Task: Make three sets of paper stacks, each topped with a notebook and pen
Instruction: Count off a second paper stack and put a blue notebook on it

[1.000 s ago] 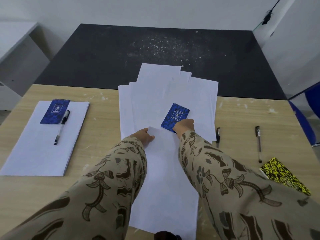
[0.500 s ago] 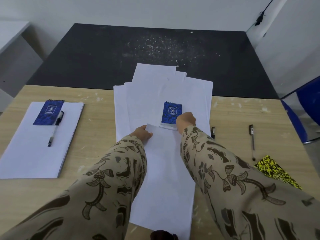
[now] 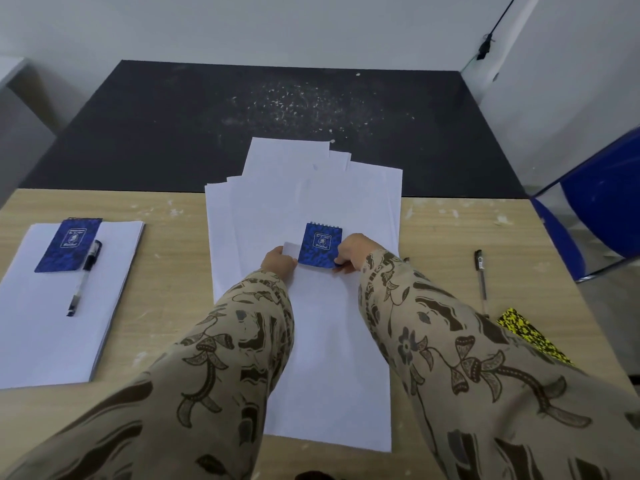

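Wooden table: right grip pinches blue notebook by its corner; left grip holds paper alongside.

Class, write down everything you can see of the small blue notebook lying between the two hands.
The small blue notebook has a mottled blue cover with a white emblem and a black wire spiral along its far edge. It lies closed and flat on the loose white papers. The right hand pinches its near right corner; the left hand grips a white sheet beside its left edge.
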